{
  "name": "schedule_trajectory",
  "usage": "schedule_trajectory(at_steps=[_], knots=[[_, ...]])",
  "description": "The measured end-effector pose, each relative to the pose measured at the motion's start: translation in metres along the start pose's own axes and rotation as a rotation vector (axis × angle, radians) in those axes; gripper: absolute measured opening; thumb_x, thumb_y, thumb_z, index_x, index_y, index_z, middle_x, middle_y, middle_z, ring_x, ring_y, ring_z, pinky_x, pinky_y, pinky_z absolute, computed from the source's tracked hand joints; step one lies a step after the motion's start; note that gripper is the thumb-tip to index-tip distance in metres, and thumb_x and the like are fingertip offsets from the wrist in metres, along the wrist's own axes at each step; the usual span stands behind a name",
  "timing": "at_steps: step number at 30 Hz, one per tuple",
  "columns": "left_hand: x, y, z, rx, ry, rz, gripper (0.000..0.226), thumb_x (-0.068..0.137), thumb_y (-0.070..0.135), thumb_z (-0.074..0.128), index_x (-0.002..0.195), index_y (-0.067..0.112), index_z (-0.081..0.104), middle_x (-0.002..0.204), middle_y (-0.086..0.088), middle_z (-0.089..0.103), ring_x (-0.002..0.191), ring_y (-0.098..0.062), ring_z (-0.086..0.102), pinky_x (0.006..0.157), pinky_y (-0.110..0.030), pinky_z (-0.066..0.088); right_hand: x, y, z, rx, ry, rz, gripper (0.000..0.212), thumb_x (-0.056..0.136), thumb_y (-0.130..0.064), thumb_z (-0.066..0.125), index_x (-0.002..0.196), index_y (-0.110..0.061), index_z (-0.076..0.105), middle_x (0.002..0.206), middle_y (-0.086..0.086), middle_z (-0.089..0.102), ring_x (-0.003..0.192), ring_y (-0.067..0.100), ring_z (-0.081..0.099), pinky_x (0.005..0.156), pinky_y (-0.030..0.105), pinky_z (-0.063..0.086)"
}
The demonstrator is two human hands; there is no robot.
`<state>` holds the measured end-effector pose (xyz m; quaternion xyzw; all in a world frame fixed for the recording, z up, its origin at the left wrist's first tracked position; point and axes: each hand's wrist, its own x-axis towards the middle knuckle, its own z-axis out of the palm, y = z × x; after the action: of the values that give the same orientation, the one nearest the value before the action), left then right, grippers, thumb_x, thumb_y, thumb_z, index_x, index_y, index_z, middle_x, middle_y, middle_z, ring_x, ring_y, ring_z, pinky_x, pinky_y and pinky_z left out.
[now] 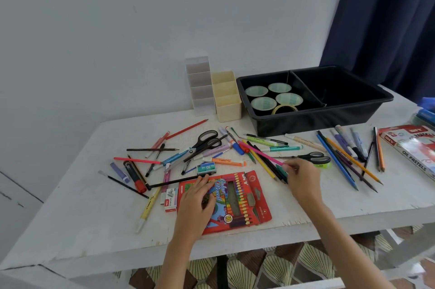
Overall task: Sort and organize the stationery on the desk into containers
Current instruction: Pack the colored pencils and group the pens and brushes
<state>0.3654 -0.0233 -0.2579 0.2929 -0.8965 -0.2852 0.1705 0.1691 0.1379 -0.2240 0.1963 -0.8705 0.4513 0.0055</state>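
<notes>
Desk: flat white painted wood, chipped along its near edge, with the tray at its far side.
Tray: glossy black plastic, rectangular, split by a wall into two compartments.
Pencil box: flat red card with a clear window, lying well in front of the tray.
Organizers: a cream plastic one just left of the tray and a clear one left of that, both narrow and divided into cells.
Left hand: in front of the tray, lying flat on the pencil box, fingers straight and released.
Right hand: in front of the tray, fingertips pinching the pink pencil's near end.
Tape rolls: round, pale green faces, in the tray's left compartment.
Scissors: black handles, metal blades, in front of the tray, just beyond the right hand.
Pink pencil: thin, smooth, slanting from the tray's front toward the right hand, among loose pens and pencils scattered on the desk.
</notes>
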Motion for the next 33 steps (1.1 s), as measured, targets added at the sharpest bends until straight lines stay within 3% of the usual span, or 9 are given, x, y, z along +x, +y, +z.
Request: schedule_trajectory(at_steps=[3, 7, 11, 14, 20, 24, 27, 30, 33], knots=[[-0.001, 0.002, 0.000, 0.005, 0.010, 0.000, 0.042, 0.097, 0.035, 0.045, 0.139, 0.033, 0.041, 0.148, 0.019, 0.027, 0.140, -0.001, 0.017, 0.114, -0.029, 0.017, -0.002, 0.015, -0.032, 0.024, 0.015, -0.028, 0.015, 0.088, -0.002, 0.059, 0.099, 0.000, 0.069, 0.085, 0.005, 0.064, 0.074, 0.016, 0.055, 0.070, 0.025, 0.043], [0.002, 0.006, -0.004, 0.021, -0.008, -0.023, 0.042, 0.096, 0.036, 0.045, 0.138, 0.032, 0.042, 0.148, 0.016, 0.031, 0.139, -0.006, 0.025, 0.115, -0.035, 0.024, -0.001, 0.036, -0.057, -0.068, -0.062, -0.042, 0.016, 0.088, 0.002, 0.057, 0.096, -0.002, 0.071, 0.081, 0.006, 0.063, 0.065, 0.009, 0.051, 0.058, 0.015, 0.036], [0.009, 0.010, -0.008, 0.135, -0.045, -0.049, 0.053, 0.095, 0.048, 0.042, 0.144, 0.031, 0.033, 0.151, 0.011, 0.030, 0.139, -0.007, 0.026, 0.114, -0.031, 0.018, -0.002, 0.038, -0.055, -0.100, -0.104, -0.093, 0.017, 0.087, 0.003, 0.060, 0.094, -0.004, 0.073, 0.088, 0.009, 0.068, 0.070, 0.013, 0.056, 0.067, 0.019, 0.040], [0.013, 0.013, -0.007, 0.224, -0.048, -0.043, 0.058, 0.092, 0.054, 0.042, 0.145, 0.030, 0.031, 0.151, 0.010, 0.030, 0.137, -0.007, 0.029, 0.113, -0.031, 0.021, -0.008, 0.026, -0.032, -0.143, -0.179, -0.166, 0.017, 0.087, -0.004, 0.061, 0.098, -0.010, 0.073, 0.092, 0.004, 0.068, 0.081, 0.012, 0.056, 0.070, 0.014, 0.037], [0.013, 0.015, -0.007, 0.221, -0.024, -0.048, 0.056, 0.093, 0.053, 0.041, 0.143, 0.030, 0.035, 0.150, 0.010, 0.033, 0.136, -0.006, 0.031, 0.112, -0.030, 0.022, -0.019, -0.004, 0.019, -0.285, -0.251, -0.314, 0.021, 0.091, -0.023, 0.059, 0.108, -0.017, 0.069, 0.107, -0.003, 0.062, 0.094, 0.005, 0.042, 0.085, 0.019, 0.038], [0.010, 0.014, -0.004, 0.208, -0.002, -0.046, 0.054, 0.093, 0.052, 0.041, 0.143, 0.031, 0.034, 0.150, 0.012, 0.031, 0.138, -0.005, 0.027, 0.114, -0.031, 0.018, -0.019, -0.021, 0.038, -0.375, -0.261, -0.350, 0.023, 0.092, -0.028, 0.056, 0.112, -0.024, 0.068, 0.107, -0.007, 0.060, 0.101, 0.010, 0.041, 0.083, 0.020, 0.035], [0.009, 0.011, -0.001, 0.197, 0.014, -0.043, 0.055, 0.092, 0.054, 0.042, 0.143, 0.033, 0.034, 0.151, 0.013, 0.031, 0.138, -0.005, 0.027, 0.114, -0.032, 0.019, -0.022, -0.026, 0.051, -0.266, -0.252, -0.319, 0.015, 0.089, -0.017, 0.058, 0.099, -0.020, 0.069, 0.093, -0.009, 0.062, 0.098, 0.011, 0.047, 0.077, 0.020, 0.039], [0.009, 0.009, 0.002, 0.189, 0.023, -0.047, 0.056, 0.092, 0.054, 0.041, 0.143, 0.034, 0.033, 0.151, 0.013, 0.030, 0.138, -0.005, 0.027, 0.114, -0.030, 0.020, -0.022, -0.029, 0.054, -0.115, -0.204, -0.225, 0.012, 0.086, -0.012, 0.060, 0.089, -0.023, 0.056, 0.082, -0.014, 0.049, 0.084, 0.006, 0.049, 0.065, 0.019, 0.041], [0.008, 0.007, 0.004, 0.187, 0.033, -0.044, 0.056, 0.091, 0.055, 0.042, 0.143, 0.034, 0.033, 0.151, 0.013, 0.031, 0.138, -0.005, 0.026, 0.115, -0.030, 0.020, -0.020, -0.025, 0.055, -0.080, -0.291, -0.235, 0.012, 0.089, -0.009, 0.056, 0.093, -0.021, 0.057, 0.086, -0.013, 0.049, 0.088, 0.007, 0.052, 0.074, 0.024, 0.047]])
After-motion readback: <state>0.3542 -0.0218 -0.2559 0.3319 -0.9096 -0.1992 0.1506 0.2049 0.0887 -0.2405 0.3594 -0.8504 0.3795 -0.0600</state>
